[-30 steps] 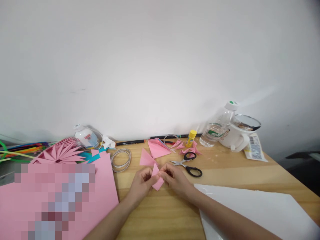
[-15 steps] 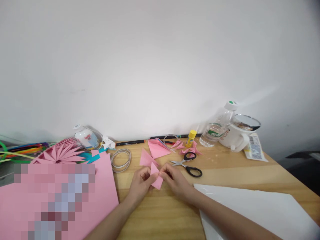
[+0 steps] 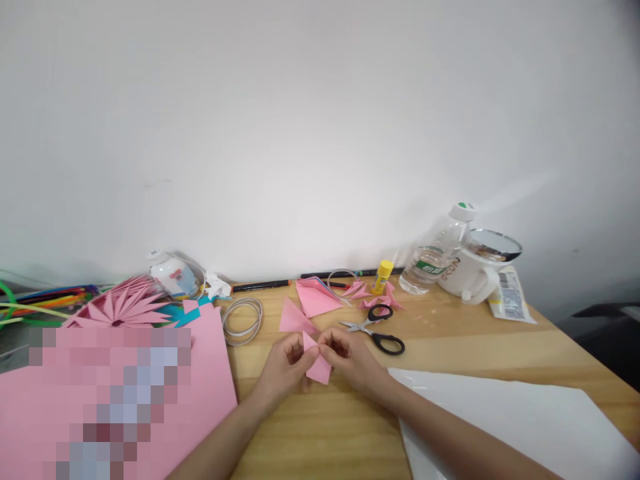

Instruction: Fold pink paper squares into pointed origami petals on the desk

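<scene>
Above the wooden table (image 3: 300, 440), a small folded piece of pink paper (image 3: 319, 371) is held between my two hands. My left hand (image 3: 285, 363) pinches its left side, thumb in front. With thumb and fingertips, my right hand (image 3: 347, 353) grips its right edge. Just behind lies a pink paper triangle (image 3: 294, 317), and beyond it a larger folded pink sheet (image 3: 316, 297). Scissors with black handles (image 3: 387, 344) rest, blades apart, right behind my right hand.
A yellow glue stick (image 3: 383, 277) stands near folded pink scraps. Further right are a water bottle (image 3: 430, 260) and a white mug (image 3: 465, 273). A coiled ring (image 3: 243, 321), black marker (image 3: 263, 286) and pink sheets (image 3: 210, 380) lie left; a white sheet (image 3: 500, 413) lies right.
The pink paper has changed shape in my fingers: its lower end, pointed before, now shows a wider, blunt edge tilted to the right. Both hands stay almost where they were.
</scene>
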Tool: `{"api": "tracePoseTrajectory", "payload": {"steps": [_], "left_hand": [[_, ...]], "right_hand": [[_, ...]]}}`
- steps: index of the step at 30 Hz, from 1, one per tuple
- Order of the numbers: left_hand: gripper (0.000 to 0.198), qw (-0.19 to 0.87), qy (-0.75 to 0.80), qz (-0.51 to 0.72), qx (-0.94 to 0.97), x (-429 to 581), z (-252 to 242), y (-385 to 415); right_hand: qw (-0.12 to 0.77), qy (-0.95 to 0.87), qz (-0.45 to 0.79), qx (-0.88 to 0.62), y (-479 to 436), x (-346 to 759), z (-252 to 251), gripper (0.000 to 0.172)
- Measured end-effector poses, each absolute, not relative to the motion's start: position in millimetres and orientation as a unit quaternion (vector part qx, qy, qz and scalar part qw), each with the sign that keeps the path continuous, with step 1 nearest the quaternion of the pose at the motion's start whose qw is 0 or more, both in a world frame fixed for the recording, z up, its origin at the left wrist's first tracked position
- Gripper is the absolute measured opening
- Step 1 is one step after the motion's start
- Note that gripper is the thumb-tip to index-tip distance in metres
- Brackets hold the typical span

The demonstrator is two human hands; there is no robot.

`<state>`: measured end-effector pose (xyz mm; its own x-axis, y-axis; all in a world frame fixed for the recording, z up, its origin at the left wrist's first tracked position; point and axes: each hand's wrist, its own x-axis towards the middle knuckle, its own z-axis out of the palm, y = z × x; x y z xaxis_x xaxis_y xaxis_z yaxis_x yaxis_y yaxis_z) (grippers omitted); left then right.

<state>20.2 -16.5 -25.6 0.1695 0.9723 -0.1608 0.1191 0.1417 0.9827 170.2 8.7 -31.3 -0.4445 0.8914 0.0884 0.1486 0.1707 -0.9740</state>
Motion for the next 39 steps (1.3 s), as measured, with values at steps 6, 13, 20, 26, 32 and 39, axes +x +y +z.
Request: {"api": "tracePoseTrajectory", "payload": {"steps": [6, 13, 20, 26, 32, 39], "left_hand": [[0.029, 0.535, 0.52, 0.41, 0.524, 19.1, -23.8, -19.1], [0.029, 0.554, 0.502, 0.4, 0.53, 19.8, -20.7, -17.7], [0.025, 0.585, 0.488, 0.433, 0.482, 19.4, -25.9, -18.5], [0.023, 0.58, 0.484, 0.475, 0.452, 21.1, -22.0, -19.4], [0.022, 0.557, 0.507, 0.481, 0.449, 22.0, -21.0, -18.8], [0.023, 0.563, 0.509, 0.47, 0.451, 20.6, -26.0, -16.8]], "right_hand": [[0.348, -0.683, 0.512, -0.387, 8.0, 170.0, -34.8, 0.011], [0.346, -0.698, 0.487, -0.394, 6.1, 169.1, -29.9, 0.014], [0.349, -0.696, 0.486, -0.398, 5.8, 169.0, -30.1, 0.012], [0.364, -0.683, 0.476, -0.419, 7.1, 169.1, -31.4, 0.011], [0.371, -0.681, 0.454, -0.438, 8.8, 169.3, -32.1, 0.014], [0.374, -0.673, 0.455, -0.447, 10.7, 169.5, -37.1, 0.019]]}}
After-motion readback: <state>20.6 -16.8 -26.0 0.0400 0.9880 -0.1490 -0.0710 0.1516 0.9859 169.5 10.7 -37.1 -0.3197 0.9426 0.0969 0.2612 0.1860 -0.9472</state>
